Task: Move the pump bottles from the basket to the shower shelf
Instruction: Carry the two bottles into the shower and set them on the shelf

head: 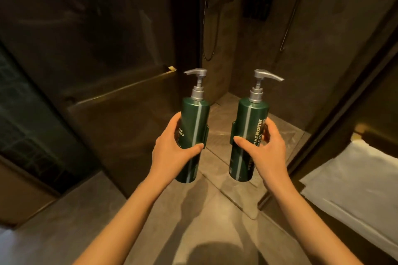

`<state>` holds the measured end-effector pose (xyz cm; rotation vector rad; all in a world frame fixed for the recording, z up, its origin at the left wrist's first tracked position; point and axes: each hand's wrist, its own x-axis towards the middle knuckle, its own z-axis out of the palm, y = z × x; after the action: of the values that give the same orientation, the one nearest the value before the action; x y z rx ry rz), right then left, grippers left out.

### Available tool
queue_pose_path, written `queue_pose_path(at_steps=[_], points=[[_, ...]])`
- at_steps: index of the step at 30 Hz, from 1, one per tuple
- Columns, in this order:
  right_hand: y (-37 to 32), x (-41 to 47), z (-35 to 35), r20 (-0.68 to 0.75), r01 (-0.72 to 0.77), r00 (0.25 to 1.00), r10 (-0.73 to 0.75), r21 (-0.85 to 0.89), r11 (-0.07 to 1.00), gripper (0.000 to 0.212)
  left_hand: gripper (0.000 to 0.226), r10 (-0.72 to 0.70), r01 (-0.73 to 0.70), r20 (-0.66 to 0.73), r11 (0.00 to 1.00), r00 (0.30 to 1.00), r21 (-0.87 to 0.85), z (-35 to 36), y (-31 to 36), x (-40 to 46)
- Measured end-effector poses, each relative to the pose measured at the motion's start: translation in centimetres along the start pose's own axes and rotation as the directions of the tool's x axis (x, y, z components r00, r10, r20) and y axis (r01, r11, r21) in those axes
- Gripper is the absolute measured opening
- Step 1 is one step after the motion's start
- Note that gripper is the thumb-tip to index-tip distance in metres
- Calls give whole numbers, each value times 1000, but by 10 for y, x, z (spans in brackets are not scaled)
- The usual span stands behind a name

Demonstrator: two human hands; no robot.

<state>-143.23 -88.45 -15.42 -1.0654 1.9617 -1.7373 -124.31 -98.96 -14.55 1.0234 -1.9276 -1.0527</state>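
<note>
I hold two dark green pump bottles with silver pump heads upright in front of me, side by side and apart. My left hand point(172, 146) grips the left pump bottle point(195, 118) around its lower half; its spout points left. My right hand point(265, 146) grips the right pump bottle point(249, 127), whose spout points right and whose white lettering faces me. A dark holder on the shower wall point(257, 4), far beyond the bottles, looks like the shower shelf. No basket is in view.
The open shower entrance lies straight ahead, with a glass door and its brass handle bar point(120, 90) on the left. A shower hose point(212, 28) and a rail point(295, 11) hang on the far walls. A white towel point(353, 178) hangs at the right.
</note>
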Motion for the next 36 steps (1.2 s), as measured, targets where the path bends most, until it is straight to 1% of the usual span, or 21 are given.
queue_pose_path(at_steps=[3, 6, 8, 12, 15, 19, 22, 24, 26, 28, 32, 36], points=[[16, 57, -5, -54, -14, 998, 14, -11, 1000, 73, 86, 22, -22, 59, 1000, 998, -8, 29, 0, 70], [46, 113, -12, -95, -86, 992, 85, -7, 996, 72, 87, 17, -13, 114, 1000, 993, -28, 68, -13, 133], [66, 157, -17, -135, -123, 983, 121, -5, 992, 71, 87, 2, 3, 113, 999, 994, -44, 96, -19, 175], [90, 249, -24, -134, -131, 982, 134, 27, 991, 70, 88, -19, 24, 86, 997, 996, -67, 143, -18, 256], [94, 317, -26, -143, -113, 983, 116, 29, 993, 71, 87, -29, 38, 89, 995, 996, -96, 166, -7, 315], [92, 407, -15, -154, -68, 986, 70, 15, 998, 71, 91, -38, 45, 57, 991, 998, -128, 190, 3, 391], [106, 462, 2, -198, -73, 977, 74, 13, 997, 68, 83, -34, 38, 29, 991, 999, -126, 211, 0, 444], [120, 497, 13, -226, -92, 969, 96, 28, 995, 67, 74, -37, 42, 41, 992, 998, -117, 225, -5, 482], [134, 533, 22, -235, -97, 967, 100, 26, 995, 66, 76, -38, 42, 47, 996, 998, -84, 239, -14, 521], [142, 575, 27, -231, -99, 968, 99, 12, 995, 67, 82, -49, 51, 38, 997, 998, -56, 249, -19, 564], [140, 670, 34, -199, -53, 979, 48, -17, 998, 68, 82, -30, 30, 5, 997, 1000, -75, 264, -17, 652], [131, 756, 40, -169, 17, 985, -18, -9, 1000, 72, 82, 2, -7, -52, 996, 999, -84, 273, -3, 735]])
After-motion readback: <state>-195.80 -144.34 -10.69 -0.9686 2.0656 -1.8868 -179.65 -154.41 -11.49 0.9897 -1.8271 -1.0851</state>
